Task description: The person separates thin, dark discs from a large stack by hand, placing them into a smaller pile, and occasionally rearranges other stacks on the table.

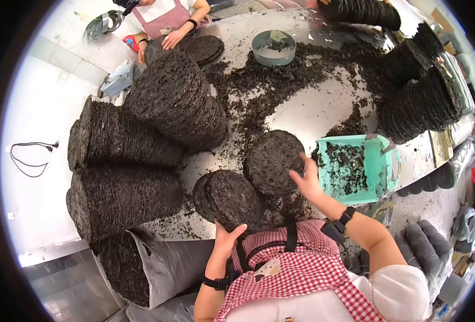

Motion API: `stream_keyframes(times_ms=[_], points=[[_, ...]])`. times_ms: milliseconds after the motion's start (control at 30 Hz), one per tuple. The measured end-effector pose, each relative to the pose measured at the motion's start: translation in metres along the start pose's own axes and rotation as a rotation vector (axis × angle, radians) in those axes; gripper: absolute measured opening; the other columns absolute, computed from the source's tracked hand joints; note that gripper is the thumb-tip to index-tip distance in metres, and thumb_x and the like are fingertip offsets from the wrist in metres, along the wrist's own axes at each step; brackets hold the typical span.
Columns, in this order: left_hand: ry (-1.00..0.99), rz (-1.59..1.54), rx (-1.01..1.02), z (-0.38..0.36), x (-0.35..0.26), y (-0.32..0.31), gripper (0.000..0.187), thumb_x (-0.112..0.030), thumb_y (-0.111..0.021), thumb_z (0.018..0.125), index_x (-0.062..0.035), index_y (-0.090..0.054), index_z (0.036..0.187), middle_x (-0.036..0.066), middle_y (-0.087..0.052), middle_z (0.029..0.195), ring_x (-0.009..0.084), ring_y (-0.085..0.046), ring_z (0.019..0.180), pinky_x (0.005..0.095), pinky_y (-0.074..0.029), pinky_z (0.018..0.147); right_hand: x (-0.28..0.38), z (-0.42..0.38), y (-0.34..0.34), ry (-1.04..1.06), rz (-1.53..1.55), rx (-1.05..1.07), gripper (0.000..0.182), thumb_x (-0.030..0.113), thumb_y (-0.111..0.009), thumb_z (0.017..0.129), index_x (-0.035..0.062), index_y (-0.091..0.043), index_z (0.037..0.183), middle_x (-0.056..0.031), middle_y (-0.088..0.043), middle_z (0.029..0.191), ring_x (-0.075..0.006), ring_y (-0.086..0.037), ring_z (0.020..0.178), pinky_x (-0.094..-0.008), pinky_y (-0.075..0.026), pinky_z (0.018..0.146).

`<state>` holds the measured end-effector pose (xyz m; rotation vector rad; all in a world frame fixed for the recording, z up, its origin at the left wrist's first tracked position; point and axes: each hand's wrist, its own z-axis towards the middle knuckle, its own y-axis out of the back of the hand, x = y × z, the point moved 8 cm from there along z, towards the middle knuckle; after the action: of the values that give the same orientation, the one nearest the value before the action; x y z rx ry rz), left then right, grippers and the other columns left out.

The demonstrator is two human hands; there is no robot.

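Spreading across most of the view is the metal worktop (307, 115), its shiny surface littered with dark seaweed crumbs (280, 75). Big leaning stacks of round dried seaweed discs (140, 139) crowd its left side, one behind the other, and more stacks (420, 91) stand along the right edge (all of them tipped over rather than upright). At the lower left an open plastic bag (162, 265) holds more of the dark discs. A teal plastic basket (355, 169) sits just right of your hands with loose flakes inside, and a grey round bowl (273, 47) stands well apart at the far side of the worktop.

Right in front of you lie two short stacks. Your left hand (227, 236) cups the near edge of the lower stack (227, 197), fingers curled up against its rim; the grip is closed on that edge. Your right hand (306, 180) rests with fingers spread against the right side of the upper stack (274, 161), touching it but open, not clasped round it. The two stacks overlap slightly, the upper one sitting just behind and to the right of the lower.

Across the worktop another person in a checked apron presses a hand (173, 37) on a flat disc (205, 48). You wear a black band on each wrist; the one on your right wrist (347, 216) shows plainly.
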<state>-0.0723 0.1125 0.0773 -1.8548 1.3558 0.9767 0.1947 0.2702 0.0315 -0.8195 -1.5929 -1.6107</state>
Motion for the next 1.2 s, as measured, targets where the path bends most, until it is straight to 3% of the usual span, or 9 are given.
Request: stream_keyframes(times_ms=[67,167,467,533,600,767,933,1000,1200], points=[[0.022,-0.028,0.023,-0.004,-0.005,-0.012,0.085,-0.006,-0.074,0.074,-0.0029,-0.018,0.138,0.013,-0.039,0.131,0.0233,-0.041,0.121,0.0346,-0.035,0.102,0.059,-0.022,-0.019,0.074,0.238,0.378,0.058,0.028,-0.074,0.074,0.0026,-0.05,0.12,-0.0173,-0.048,0.122,-0.0304,-0.044,0.118,-0.0384,-0.036,0.1],[-0.013,-0.044,0.076,0.004,0.003,-0.029,0.085,-0.006,-0.074,0.074,-0.003,-0.018,0.138,0.014,-0.039,0.131,0.0232,-0.041,0.121,0.0352,-0.035,0.102,0.148,-0.062,-0.031,0.512,0.177,0.614,0.062,0.037,-0.077,0.069,0.0064,-0.051,0.116,-0.0183,-0.041,0.133,-0.0353,-0.032,0.129,-0.0499,-0.024,0.107],[0.013,-0.084,0.126,-0.003,-0.032,-0.028,0.082,0.001,-0.07,0.076,-0.0048,-0.017,0.138,0.013,-0.04,0.131,0.0228,-0.043,0.12,0.0353,-0.039,0.1,0.142,-0.053,-0.046,0.117,0.53,0.926,0.045,0.025,-0.071,0.079,0.003,-0.054,0.116,-0.0144,-0.035,0.141,-0.0306,-0.036,0.129,-0.0403,-0.035,0.103],[-0.016,-0.066,0.078,0.0,-0.026,-0.018,0.082,0.0,-0.071,0.076,-0.0052,-0.018,0.138,0.013,-0.04,0.131,0.0237,-0.044,0.119,0.0355,-0.039,0.1,0.125,-0.05,-0.045,-0.175,0.591,0.974,0.044,0.019,-0.061,0.088,0.0016,-0.049,0.127,-0.0154,-0.053,0.127,-0.0267,-0.05,0.119,-0.0334,-0.041,0.098],[-0.078,-0.002,0.011,0.0,-0.025,-0.009,0.083,0.0,-0.072,0.075,-0.0052,-0.018,0.138,0.014,-0.04,0.131,0.0242,-0.044,0.119,0.0356,-0.039,0.1,0.096,-0.027,-0.023,-0.042,0.532,0.49,0.045,0.017,-0.059,0.089,-0.0016,-0.047,0.128,-0.0181,-0.059,0.117,-0.0275,-0.054,0.113,-0.0322,-0.041,0.096],[-0.041,-0.027,0.045,-0.008,-0.026,-0.006,0.087,-0.003,-0.074,0.075,-0.0015,-0.014,0.138,0.016,-0.039,0.131,0.0251,-0.044,0.118,0.0357,-0.039,0.099,-0.037,-0.018,0.004,-0.389,0.01,-0.089,0.059,0.022,-0.065,0.084,-0.0029,-0.04,0.131,-0.0196,-0.044,0.128,-0.0313,-0.043,0.121,-0.0383,-0.038,0.098],[-0.16,0.296,0.051,-0.011,-0.034,-0.03,0.088,-0.011,-0.079,0.071,0.0003,-0.016,0.132,0.018,-0.04,0.126,0.0249,-0.046,0.115,0.0354,-0.042,0.095,0.103,-0.048,-0.027,-0.084,0.55,0.661,0.064,0.034,-0.075,0.075,0.0022,-0.046,0.122,-0.0215,-0.036,0.134,-0.0335,-0.034,0.127,-0.0406,-0.032,0.103],[-0.201,0.361,0.088,-0.01,-0.034,-0.046,0.091,-0.015,-0.082,0.066,0.0005,-0.018,0.128,0.018,-0.039,0.126,0.026,-0.047,0.114,0.0357,-0.043,0.094,0.143,-0.067,-0.035,0.288,0.282,0.653,0.066,0.039,-0.077,0.071,0.0023,-0.048,0.118,-0.0215,-0.034,0.136,-0.0351,-0.032,0.129,-0.0409,-0.031,0.105],[-0.159,0.16,0.146,-0.005,-0.041,-0.044,0.087,-0.011,-0.08,0.07,0.0008,-0.019,0.131,0.017,-0.043,0.125,0.0241,-0.045,0.118,0.0358,-0.042,0.097,0.142,-0.052,-0.048,0.116,0.546,0.809,0.053,0.031,-0.074,0.076,-0.0011,-0.053,0.112,-0.0187,-0.04,0.134,-0.0266,-0.042,0.122,-0.0369,-0.037,0.1]])
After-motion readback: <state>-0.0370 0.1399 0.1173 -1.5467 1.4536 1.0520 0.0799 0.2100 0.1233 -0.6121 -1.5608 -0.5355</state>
